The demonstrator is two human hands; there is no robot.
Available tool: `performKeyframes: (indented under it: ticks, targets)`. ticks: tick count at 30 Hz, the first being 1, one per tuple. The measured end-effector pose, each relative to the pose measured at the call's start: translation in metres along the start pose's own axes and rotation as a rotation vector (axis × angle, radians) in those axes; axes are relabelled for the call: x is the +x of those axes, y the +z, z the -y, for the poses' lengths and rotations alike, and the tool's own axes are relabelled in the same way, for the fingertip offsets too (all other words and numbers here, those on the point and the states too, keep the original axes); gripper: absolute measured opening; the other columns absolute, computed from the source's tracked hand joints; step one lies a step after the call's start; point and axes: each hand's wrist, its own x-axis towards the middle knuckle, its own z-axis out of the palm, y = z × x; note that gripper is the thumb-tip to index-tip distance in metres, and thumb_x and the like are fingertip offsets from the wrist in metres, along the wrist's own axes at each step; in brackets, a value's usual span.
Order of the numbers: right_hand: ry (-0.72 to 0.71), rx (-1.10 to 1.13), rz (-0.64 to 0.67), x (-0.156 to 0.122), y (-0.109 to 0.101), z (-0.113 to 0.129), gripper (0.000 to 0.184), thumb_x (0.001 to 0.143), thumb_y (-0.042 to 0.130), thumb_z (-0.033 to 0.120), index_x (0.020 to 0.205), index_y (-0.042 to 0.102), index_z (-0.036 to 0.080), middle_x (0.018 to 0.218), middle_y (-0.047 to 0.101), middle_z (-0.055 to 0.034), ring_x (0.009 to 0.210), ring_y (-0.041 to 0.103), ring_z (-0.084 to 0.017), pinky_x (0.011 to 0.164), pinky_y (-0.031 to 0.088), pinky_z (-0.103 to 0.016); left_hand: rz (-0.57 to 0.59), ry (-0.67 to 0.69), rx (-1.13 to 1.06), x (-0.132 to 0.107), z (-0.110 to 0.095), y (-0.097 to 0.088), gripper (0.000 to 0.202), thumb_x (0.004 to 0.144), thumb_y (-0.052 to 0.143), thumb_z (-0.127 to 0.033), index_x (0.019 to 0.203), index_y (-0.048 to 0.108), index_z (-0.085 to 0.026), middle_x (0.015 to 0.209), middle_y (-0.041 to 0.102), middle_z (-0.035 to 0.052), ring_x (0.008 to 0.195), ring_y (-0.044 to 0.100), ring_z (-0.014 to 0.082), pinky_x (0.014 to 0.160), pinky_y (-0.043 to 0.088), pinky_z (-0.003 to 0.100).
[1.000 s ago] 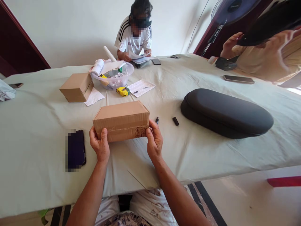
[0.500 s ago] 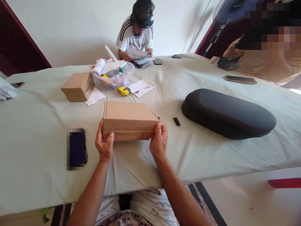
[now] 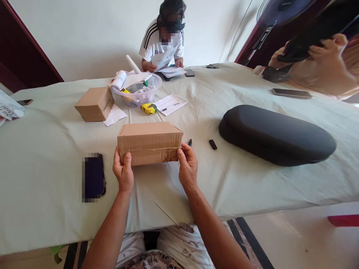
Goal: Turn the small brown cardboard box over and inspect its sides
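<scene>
Between my two hands is a brown cardboard box [image 3: 150, 140], its taped side facing me and dark scribbled marks at that side's right end. My left hand [image 3: 123, 172] grips the box's left end, thumb on the front face and fingers round the side. On the right end, my right hand [image 3: 188, 164] holds the corner with thumb and fingers. Just beyond the right hand lies a black pen [image 3: 190, 142], partly hidden. A small black object [image 3: 213, 144] rests further right. Left of my left hand lies a dark phone [image 3: 94, 177], partly blurred out.
A long black case [image 3: 277, 134] lies on the right of the cloth-covered table [image 3: 252, 194]. Further back are another cardboard box [image 3: 94, 104], a filled plastic basin [image 3: 137, 98], a tape measure [image 3: 149, 108] and a paper sheet [image 3: 171, 104]. One person [image 3: 162, 41] holds papers; another [image 3: 322, 67] sits at right.
My hands have tilted the box so more of its taped front shows, and its right end has moved left, uncovering more of the pen. The person at right has raised a hand.
</scene>
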Motion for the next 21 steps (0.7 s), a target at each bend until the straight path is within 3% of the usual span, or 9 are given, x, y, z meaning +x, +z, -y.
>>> performKeyframes:
  ticks: [9,16,21]
  targets:
    - [0.080,-0.012,0.039,0.001,0.002,-0.002,0.034,0.083,0.065,0.053,0.098,0.069,0.022,0.088,0.068,-0.0025,0.082,0.062,-0.017,0.074,0.052,-0.031,-0.040,0.071,0.004,0.006,0.005,-0.003,0.060,0.088,0.067,-0.054,0.137,0.061,-0.019,0.125,0.071,0.0105,0.117,0.066,0.0223,0.101,0.051,0.030]
    - [0.002,-0.070,0.114,-0.005,0.005,-0.008,0.034,0.086,0.063,0.050,0.107,0.065,0.023,0.094,0.067,-0.0033,0.081,0.061,-0.016,0.070,0.052,-0.031,-0.067,0.084,-0.013,0.011,0.011,-0.003,0.057,0.090,0.063,-0.056,0.134,0.055,-0.020,0.125,0.067,0.0111,0.116,0.065,0.0214,0.102,0.050,0.032]
    - [-0.133,-0.198,0.016,-0.009,0.005,-0.010,0.040,0.082,0.069,0.052,0.108,0.059,0.023,0.113,0.063,-0.0084,0.101,0.062,-0.021,0.073,0.056,-0.034,-0.043,0.108,0.059,0.006,0.010,-0.002,0.063,0.081,0.071,-0.061,0.124,0.052,-0.020,0.123,0.063,0.0120,0.110,0.065,0.0219,0.096,0.052,0.034]
